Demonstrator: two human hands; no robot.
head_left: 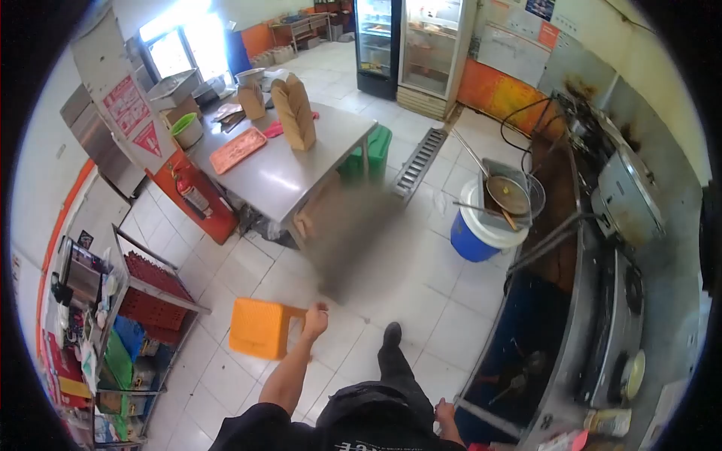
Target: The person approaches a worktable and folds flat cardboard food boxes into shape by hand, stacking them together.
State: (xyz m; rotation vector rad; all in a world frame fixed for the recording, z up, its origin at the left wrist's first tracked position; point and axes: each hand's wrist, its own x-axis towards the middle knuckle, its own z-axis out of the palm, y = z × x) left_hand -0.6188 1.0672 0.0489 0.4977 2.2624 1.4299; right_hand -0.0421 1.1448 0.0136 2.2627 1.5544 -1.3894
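Step softly, minding the yellow stool [256,329] near left hand [317,319]; cannot tell grip of left hand or right hand [445,412].

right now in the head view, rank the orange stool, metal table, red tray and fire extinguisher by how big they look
1. metal table
2. orange stool
3. red tray and fire extinguisher: too alike to rank surely

Stool [256,328]: blocked 10 o'clk, nr L hand [317,321].
Table [282,183]: blocked 11 o'clk.
Blue bucket [474,240]: stood in way, 1 o'clk.
Floor [429,327]: had rm btwn stool & bucket, approx 12 o'clk; far part blurred.
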